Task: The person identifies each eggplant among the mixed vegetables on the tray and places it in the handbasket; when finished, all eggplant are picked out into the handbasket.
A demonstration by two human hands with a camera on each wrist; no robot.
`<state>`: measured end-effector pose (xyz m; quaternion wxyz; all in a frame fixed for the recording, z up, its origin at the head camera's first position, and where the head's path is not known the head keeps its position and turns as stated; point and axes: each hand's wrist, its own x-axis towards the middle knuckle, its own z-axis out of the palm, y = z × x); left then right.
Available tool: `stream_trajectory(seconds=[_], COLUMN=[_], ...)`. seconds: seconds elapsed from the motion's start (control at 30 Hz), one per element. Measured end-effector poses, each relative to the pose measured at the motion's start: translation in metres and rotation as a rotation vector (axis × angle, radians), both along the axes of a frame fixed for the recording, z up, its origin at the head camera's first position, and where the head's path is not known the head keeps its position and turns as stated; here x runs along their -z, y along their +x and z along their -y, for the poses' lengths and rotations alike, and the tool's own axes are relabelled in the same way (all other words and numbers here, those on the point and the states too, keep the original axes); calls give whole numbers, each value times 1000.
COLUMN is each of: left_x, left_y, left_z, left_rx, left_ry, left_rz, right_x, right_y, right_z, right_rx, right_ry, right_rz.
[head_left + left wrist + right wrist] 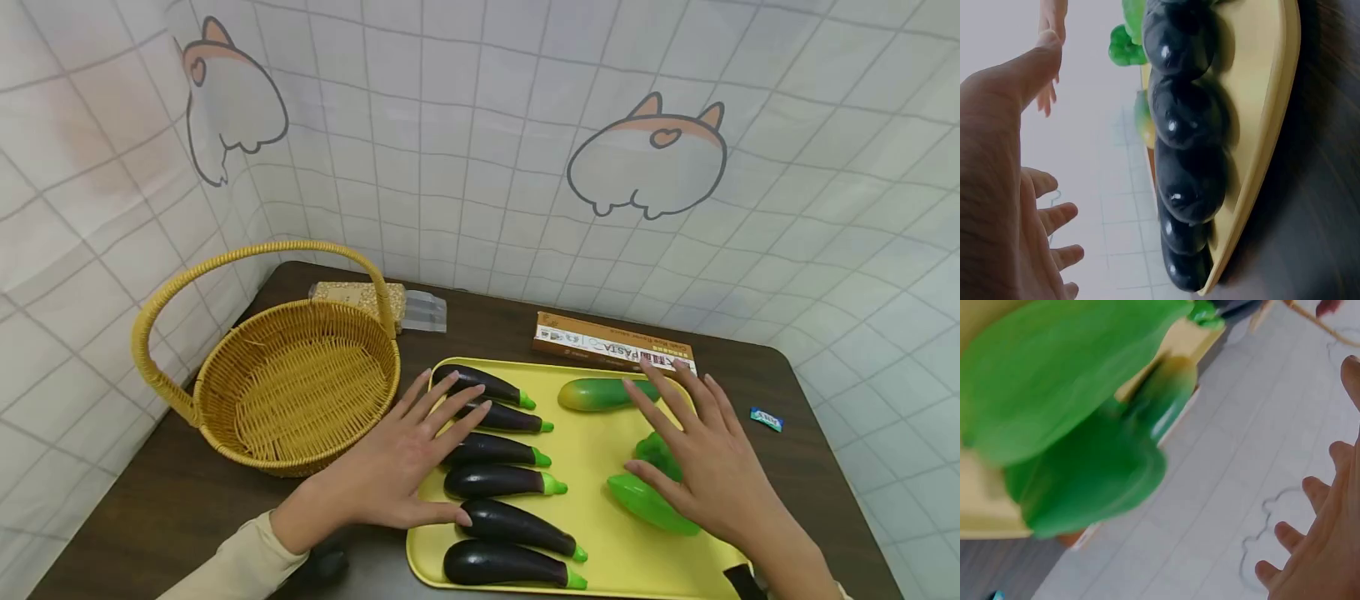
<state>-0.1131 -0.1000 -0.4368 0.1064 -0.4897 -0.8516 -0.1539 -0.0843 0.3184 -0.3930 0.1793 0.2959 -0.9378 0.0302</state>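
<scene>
In the head view my left hand (397, 458) is spread over the left edge of a yellow tray (585, 517), beside a column of several dark eggplants (495, 481) with green stems. The left wrist view shows a gap between that hand and the eggplants (1188, 181). My right hand (712, 467) hovers with spread fingers above the tray's right side. Below it lie a light green, pointed vegetable (648, 504) and a green bell pepper (656, 452), partly hidden. A green cucumber-like vegetable (596, 394) with a yellow end lies at the tray's back. Neither hand holds anything.
A wicker basket (300, 400) with a tall handle stands left of the tray. Behind it lies a clear bag of beige grains (352, 293). A pasta box (611, 340) is behind the tray, and a small blue packet (766, 419) sits at the right on the dark table.
</scene>
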Motion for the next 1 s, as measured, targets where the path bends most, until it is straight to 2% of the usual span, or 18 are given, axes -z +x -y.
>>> stream_trajectory(seconds=[0.17, 0.33, 0.53, 0.7, 1.0], left_x=[4, 7, 10, 12, 26], left_y=[-3, -7, -9, -12, -15], left_z=[-8, -14, -18, -19, -23], left_rx=[19, -15, -31, -48, -11], left_ry=[28, 63, 68, 110, 141], left_rz=[39, 79, 180, 258, 222], right_x=[0, 3, 19, 31, 52], right_y=[3, 5, 11, 9, 8], right_z=[-28, -56, -77, -86, -99], right_rx=[44, 95, 180, 225, 229], right_ry=[-51, -103, -138, -141, -205], right_rz=[4, 27, 69, 82, 131])
